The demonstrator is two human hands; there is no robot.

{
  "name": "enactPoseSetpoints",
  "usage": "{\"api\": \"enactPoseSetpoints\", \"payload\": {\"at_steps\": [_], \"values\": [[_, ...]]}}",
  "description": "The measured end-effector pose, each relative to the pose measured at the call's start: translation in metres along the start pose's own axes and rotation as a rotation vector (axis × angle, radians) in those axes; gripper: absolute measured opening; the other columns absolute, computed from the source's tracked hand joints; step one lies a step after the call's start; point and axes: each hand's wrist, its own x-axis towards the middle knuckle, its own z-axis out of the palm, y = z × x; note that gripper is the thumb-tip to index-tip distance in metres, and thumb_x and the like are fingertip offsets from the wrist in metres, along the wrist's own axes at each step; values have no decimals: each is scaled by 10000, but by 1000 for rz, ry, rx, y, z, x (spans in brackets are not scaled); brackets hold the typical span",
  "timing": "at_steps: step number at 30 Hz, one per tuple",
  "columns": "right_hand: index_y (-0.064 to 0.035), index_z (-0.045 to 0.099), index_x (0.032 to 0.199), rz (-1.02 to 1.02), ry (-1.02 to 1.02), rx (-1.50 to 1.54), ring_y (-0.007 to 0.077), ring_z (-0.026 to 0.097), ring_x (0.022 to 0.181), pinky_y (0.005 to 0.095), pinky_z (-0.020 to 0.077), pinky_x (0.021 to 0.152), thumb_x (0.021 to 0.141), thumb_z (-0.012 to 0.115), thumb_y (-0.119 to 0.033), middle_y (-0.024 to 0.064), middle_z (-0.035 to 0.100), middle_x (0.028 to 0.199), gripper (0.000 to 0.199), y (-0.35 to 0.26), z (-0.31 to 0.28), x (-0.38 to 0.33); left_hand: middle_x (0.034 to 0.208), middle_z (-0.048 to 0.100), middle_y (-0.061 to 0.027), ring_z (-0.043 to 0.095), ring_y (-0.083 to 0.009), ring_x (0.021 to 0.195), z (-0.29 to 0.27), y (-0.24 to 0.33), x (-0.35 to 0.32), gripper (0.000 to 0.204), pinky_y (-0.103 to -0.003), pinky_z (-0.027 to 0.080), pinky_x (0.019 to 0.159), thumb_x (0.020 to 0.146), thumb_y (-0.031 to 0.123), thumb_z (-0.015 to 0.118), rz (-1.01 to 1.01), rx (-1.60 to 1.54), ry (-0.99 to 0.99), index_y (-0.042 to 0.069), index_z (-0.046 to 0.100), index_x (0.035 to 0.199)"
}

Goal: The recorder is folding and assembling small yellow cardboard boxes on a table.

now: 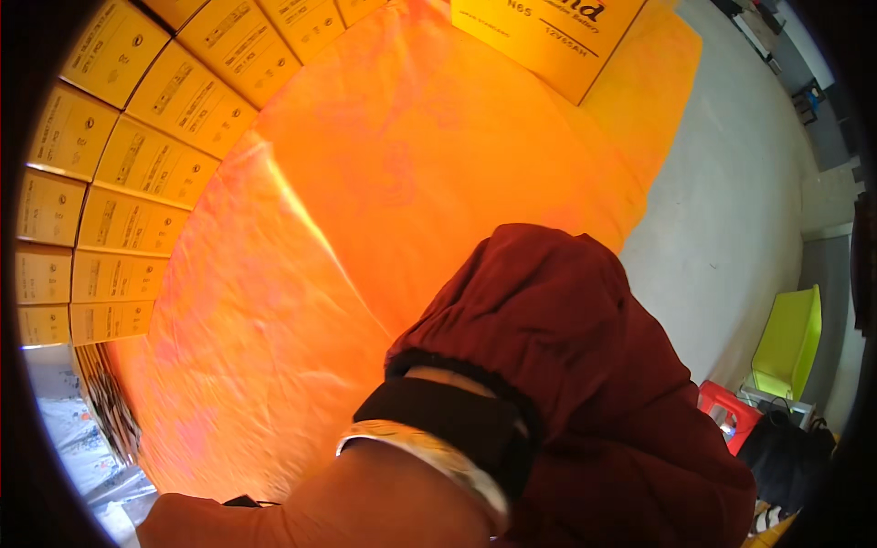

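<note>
My right hand (215, 525) looms large and close along the lower edge, its arm bent in from the lower right in a dark red sleeve (566, 310). A black wristband (438, 425) and a light, shiny bracelet (429, 457) circle the wrist. Only the back of the hand and the wrist show. Its fingers run out of the picture, so what they do or hold is hidden. Just above the hand peeks a small dark object (242, 501) with a thin cord. My left hand is out of view.
Stacked yellow cartons (187, 110) line the left side. Another yellow box (557, 41) stands at the top on a wrinkled orange sheet (365, 183). Grey floor (731, 210) lies to the right, with a lime-green bin (787, 342) and a red object (731, 411) there.
</note>
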Motion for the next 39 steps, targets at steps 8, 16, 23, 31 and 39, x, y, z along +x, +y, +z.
{"api": "enactPoseSetpoints", "payload": {"at_steps": [8,16,23,31,39], "values": [[25,625,891,135,-667,169,330,581,687,417,471,592,957,450,-204,202,575,774,296,0,-31,29,917,437,-6,432,-173,948,-69,25,13,328,-452,393,787,916,440,510,-83,421,-199,121,477,849],[25,591,741,313,-1090,149,205,553,597,283,466,585,832,532,-67,123,558,712,142,-14,-16,47,1028,603,-124,568,-254,780,-84,54,84,48,-379,454,546,803,110,605,-300,507,-211,74,578,818],[-52,646,1094,401,-1138,-171,195,623,684,287,497,596,832,662,-143,101,609,822,278,19,-25,51,1174,567,-162,574,-278,1020,-120,7,64,266,-342,473,886,915,122,527,-1304,166,245,-39,546,1126],[4,604,1115,1191,-1011,-12,139,630,773,274,515,680,929,601,-226,79,644,886,296,117,-25,-14,1374,391,-238,426,-355,1254,-321,31,-132,572,-445,415,1007,933,258,549,-1750,-87,1462,-35,338,1377],[-7,592,1118,1606,-982,-90,103,643,730,234,510,622,948,557,-283,46,659,876,326,171,-41,-54,1506,164,-255,281,-385,1365,-427,2,-219,781,-450,332,1075,934,280,522,-1672,24,1774,-23,41,1469]]}}
